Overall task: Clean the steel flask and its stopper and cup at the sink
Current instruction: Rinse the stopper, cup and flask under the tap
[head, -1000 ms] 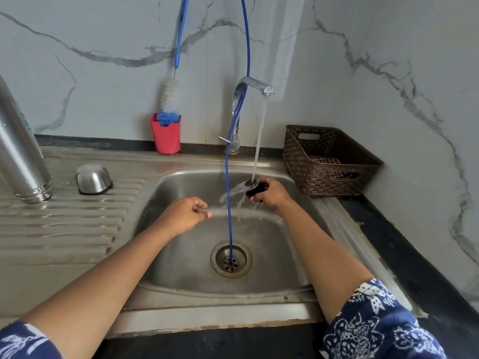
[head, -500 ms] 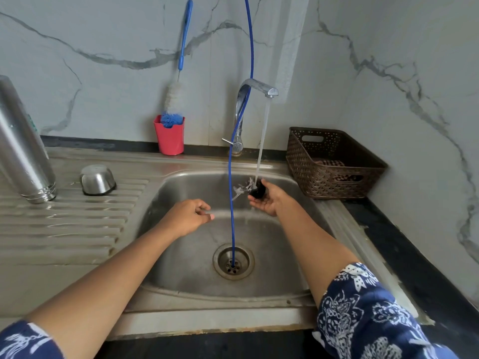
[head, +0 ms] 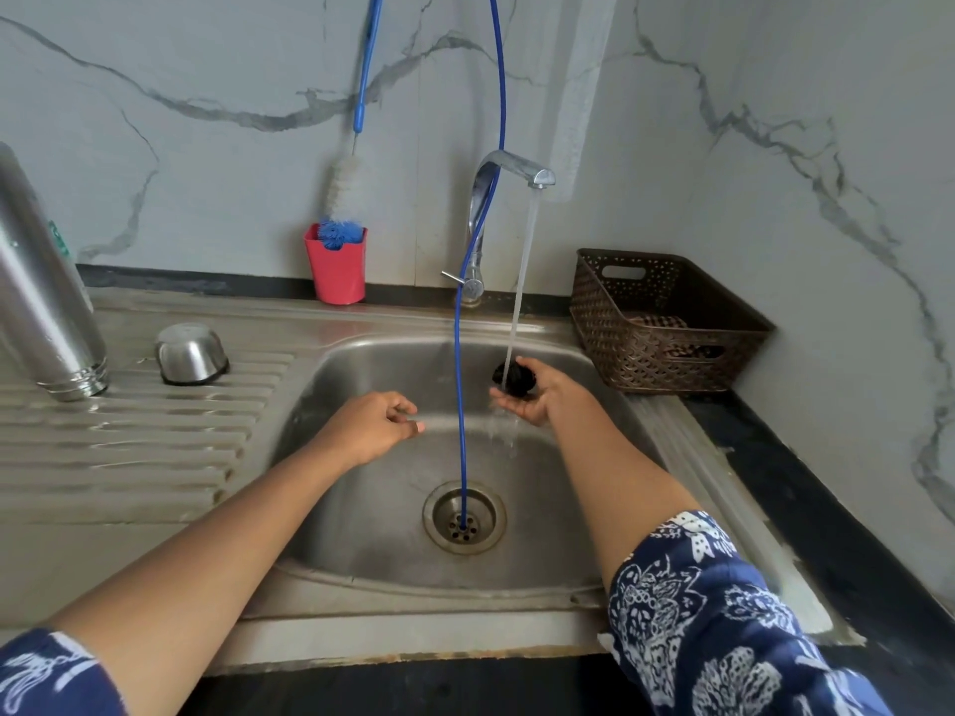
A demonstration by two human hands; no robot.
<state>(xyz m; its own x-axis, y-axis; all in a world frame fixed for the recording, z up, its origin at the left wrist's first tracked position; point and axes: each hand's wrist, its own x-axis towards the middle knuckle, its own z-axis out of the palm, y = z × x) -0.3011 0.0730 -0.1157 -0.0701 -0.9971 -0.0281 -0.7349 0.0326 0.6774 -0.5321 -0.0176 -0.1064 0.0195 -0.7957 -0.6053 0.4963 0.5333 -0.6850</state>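
right hand (head: 537, 403) cups stopper (head: 513, 379) under tap water (head: 522, 281) — left hand (head: 377, 426) idle

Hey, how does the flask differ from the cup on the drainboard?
The flask is tall and slim, its top out of frame; the cup is short, rounded and fully in view. The flask stands on a ringed end; the cup sits upside down, rim on the ribs. The flask is far left, the cup nearer the basin. Both are shiny steel, apart on the drainboard.
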